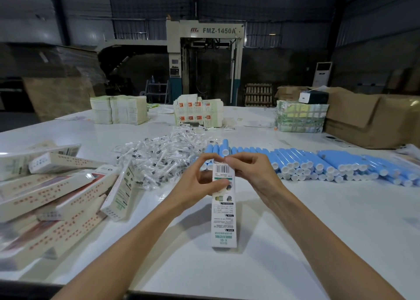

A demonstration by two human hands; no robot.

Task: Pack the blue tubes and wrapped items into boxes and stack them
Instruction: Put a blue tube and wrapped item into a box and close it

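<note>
A long white printed box [223,213] stands on end on the white table [295,231], right in front of me. My left hand [200,181] grips its upper part, thumb across the front. At the top end my right hand [247,168] pinches the flap with its fingertips. Behind the hands, a wide bank of blue tubes with white caps [318,165] lies stacked on the table to the right. A heap of clear-wrapped small items [159,158] lies to the left of the tubes.
A loose pile of filled long boxes [56,197] lies at the left. Stacks of flat carton blanks [118,110], [197,113], [300,115] stand at the far side. Brown cardboard cartons [368,118] sit at the far right. A large machine [204,61] stands behind the table.
</note>
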